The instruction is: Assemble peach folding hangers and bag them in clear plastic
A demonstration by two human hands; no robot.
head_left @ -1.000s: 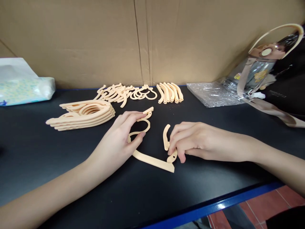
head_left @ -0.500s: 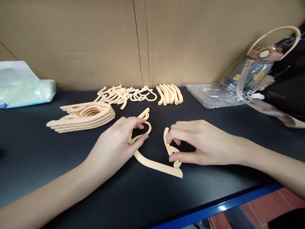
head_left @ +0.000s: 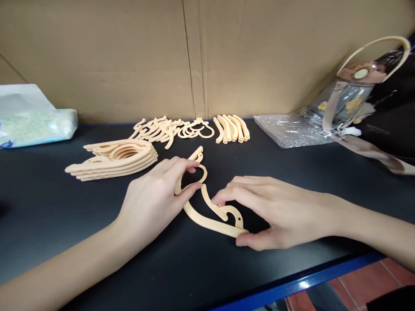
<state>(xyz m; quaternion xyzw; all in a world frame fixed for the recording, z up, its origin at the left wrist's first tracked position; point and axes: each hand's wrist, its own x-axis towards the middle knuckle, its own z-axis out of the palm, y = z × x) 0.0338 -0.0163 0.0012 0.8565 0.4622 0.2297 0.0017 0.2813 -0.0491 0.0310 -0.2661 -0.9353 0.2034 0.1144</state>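
A cream plastic folding hanger [head_left: 207, 221], partly assembled, lies on the black table between my hands. My left hand [head_left: 155, 190] pinches its middle by the round loop, thumb and fingers closed on it; the palm side of the grip is hidden. A short curved hanger piece [head_left: 212, 203] with a hooked end lies against the inner side of the long arm. My right hand [head_left: 275, 211] is closed on these parts: its fingertips press the short piece and its thumb sits at the end of the long arm.
Stacked hangers [head_left: 116, 162] lie to the left. Behind are loose small hooked pieces [head_left: 157, 128], rings [head_left: 196, 128] and curved arms [head_left: 231, 128]. A tissue pack [head_left: 39, 125] is far left; a plastic bag [head_left: 288, 129] and strapped water bottle [head_left: 350, 95] stand right. The table's blue edge [head_left: 301, 283] runs in front.
My right hand has brought the short curved piece left and turned it against the hanger's long arm, its thumb moving down to the arm's end. My left hand keeps its hold.
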